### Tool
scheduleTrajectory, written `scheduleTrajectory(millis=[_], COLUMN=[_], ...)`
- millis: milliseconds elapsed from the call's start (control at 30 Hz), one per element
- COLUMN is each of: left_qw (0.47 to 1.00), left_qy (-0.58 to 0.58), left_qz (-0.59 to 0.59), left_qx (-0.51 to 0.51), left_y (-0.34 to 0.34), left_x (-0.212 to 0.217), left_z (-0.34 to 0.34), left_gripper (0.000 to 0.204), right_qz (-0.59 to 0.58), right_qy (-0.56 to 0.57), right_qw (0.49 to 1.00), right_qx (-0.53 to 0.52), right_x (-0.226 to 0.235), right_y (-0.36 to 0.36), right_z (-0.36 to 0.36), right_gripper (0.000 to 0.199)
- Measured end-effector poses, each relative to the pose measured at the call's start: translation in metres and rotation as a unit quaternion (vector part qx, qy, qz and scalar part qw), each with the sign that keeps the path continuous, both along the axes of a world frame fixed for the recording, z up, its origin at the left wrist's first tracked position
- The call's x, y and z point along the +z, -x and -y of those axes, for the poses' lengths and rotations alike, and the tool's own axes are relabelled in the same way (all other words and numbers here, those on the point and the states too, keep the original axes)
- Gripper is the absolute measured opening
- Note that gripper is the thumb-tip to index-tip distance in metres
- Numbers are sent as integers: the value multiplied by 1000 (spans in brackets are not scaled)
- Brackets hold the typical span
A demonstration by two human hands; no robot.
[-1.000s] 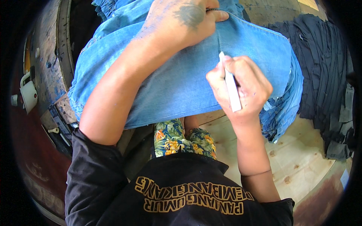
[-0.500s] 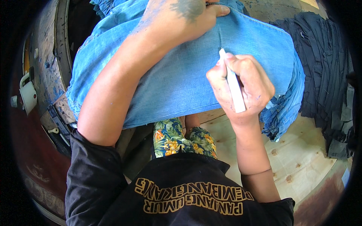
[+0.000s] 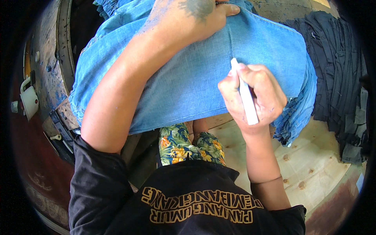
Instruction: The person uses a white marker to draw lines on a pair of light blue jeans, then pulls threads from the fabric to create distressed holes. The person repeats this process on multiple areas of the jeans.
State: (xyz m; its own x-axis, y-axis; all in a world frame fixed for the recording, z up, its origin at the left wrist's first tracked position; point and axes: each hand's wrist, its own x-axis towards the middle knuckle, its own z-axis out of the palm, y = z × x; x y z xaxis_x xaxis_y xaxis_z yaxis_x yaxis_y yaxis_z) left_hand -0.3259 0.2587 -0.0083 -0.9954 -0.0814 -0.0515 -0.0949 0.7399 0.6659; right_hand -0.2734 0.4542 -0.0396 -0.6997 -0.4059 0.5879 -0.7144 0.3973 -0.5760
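Head view, looking down on 2 bare hands at work over a stack of light blue denim pieces [image 3: 196, 90] draped across a wooden table [image 3: 313, 164].

Right hand [image 3: 252, 96] curled around a white chalk stick [image 3: 246, 98], thumb and first 2 fingers pinching it near the upper end, remaining fingers folded beneath. Long axis of the stick running from lower right up toward upper left, tip at the top, touching or just above the cloth close to a faint vertical crease in the top piece. Lower end jutting out past the palm, toward the body.

Left hand [image 3: 192, 17] lying flat on the same top piece, further from the body, fingers pressed together and pointing right, thumb hidden at the picture's upper edge. Blue dye stains across its back. Forearm slanting down to a black sleeve [image 3: 100, 184] at lower left.

Crease lying between the 2 hands: just right of the left fingertips, straight up from the chalk tip. Right hand nearer to the marking point; left hand merely pinning the fabric.

Stack of dark navy cloth pieces [image 3: 337, 70] well apart at far right. Floral shorts [image 3: 188, 143] showing below the denim edge.
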Motion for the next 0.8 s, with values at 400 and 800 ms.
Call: scheduleTrajectory(millis=[400,800], left_qw=[1000,1000], left_qy=[13,25], left_qz=[18,6], left_qx=[-2,4], left_y=[7,5], left_x=[5,-1], left_z=[-7,-7], left_gripper=[27,27], right_qz=[53,50], right_qy=[22,20], right_qw=[998,998], right_qx=[9,14], right_x=[10,4], right_y=[-8,-9], right_z=[-7,-3], right_gripper=[20,21])
